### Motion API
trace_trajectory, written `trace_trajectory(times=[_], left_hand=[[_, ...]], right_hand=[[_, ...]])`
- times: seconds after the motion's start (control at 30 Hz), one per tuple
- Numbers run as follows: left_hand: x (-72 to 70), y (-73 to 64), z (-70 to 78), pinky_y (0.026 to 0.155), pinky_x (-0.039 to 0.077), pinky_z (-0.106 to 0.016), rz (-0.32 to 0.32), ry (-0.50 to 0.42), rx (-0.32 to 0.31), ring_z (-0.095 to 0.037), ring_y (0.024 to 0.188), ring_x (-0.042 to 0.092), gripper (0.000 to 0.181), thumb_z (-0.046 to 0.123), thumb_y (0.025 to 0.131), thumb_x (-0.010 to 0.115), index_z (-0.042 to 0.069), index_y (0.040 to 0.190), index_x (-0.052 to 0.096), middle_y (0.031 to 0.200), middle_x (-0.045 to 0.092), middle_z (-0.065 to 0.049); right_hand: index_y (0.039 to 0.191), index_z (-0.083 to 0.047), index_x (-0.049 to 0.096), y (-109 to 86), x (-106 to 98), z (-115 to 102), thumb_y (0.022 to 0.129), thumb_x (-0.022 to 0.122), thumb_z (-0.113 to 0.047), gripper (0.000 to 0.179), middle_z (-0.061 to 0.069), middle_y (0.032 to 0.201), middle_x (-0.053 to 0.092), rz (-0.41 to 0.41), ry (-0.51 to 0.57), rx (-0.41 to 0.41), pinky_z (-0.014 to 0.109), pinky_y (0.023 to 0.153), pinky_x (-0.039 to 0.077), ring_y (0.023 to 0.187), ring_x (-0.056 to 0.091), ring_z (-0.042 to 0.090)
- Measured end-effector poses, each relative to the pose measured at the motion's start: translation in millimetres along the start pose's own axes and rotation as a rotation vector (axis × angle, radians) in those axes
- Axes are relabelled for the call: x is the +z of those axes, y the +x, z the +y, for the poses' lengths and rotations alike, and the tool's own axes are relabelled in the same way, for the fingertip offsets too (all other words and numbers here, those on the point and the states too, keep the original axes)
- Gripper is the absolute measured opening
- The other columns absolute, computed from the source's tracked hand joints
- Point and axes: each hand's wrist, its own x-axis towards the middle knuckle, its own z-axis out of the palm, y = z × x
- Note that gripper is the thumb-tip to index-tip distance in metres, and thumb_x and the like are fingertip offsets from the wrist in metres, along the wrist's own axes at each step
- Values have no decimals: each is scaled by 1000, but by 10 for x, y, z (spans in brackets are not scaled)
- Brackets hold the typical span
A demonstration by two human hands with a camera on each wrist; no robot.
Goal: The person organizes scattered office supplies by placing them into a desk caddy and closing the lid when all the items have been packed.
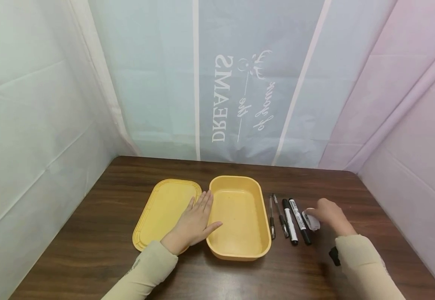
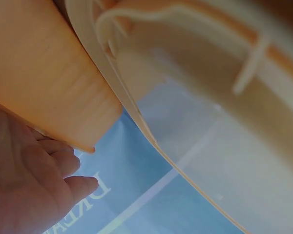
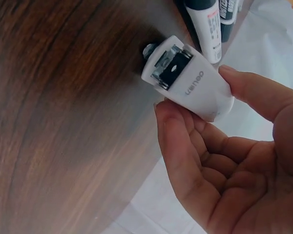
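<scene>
My left hand (image 1: 194, 221) lies with straight fingers against the left wall of a yellow rectangular box (image 1: 237, 256). In the left wrist view, its fingers lie close along the box's outer wall. The box stands uncovered, and nothing lies on its floor. To the right, my right hand (image 1: 333, 216) pinches a small white desk tool (image 3: 200, 87) between thumb and fingers. The tool bears deli lettering and has a metal and black part at its far end; its exact kind I cannot tell. It sits right beside two black-and-white markers (image 1: 300, 221).
A yellow lid (image 1: 164, 210) lies flat left of the box. Two clear pens with black grips (image 1: 271, 221) lie between the box and the markers. The dark wooden table (image 1: 101, 266) is enclosed by cloth walls, with a lettered blue cloth (image 1: 164, 91) at the back.
</scene>
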Motion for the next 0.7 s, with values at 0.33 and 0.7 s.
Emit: trace_trajectory(times=[0.33, 0.7], left_hand=[[17, 19, 4, 111, 15, -53, 3, 3, -7, -32, 142, 15, 78, 50, 97, 40, -9, 146, 22, 153, 17, -21], [33, 53, 5, 111, 16, -53, 10, 6, -8, -32, 141, 16, 79, 50, 97, 40, -9, 146, 22, 153, 18, -22]], right_hand=[[69, 2, 50, 35, 7, 175, 88, 60, -23, 33, 11, 67, 52, -35, 195, 15, 34, 52, 50, 58, 54, 20], [114, 33, 31, 82, 22, 343, 91, 57, -20, 63, 22, 82, 53, -132, 511, 124, 38, 63, 56, 68, 60, 21]])
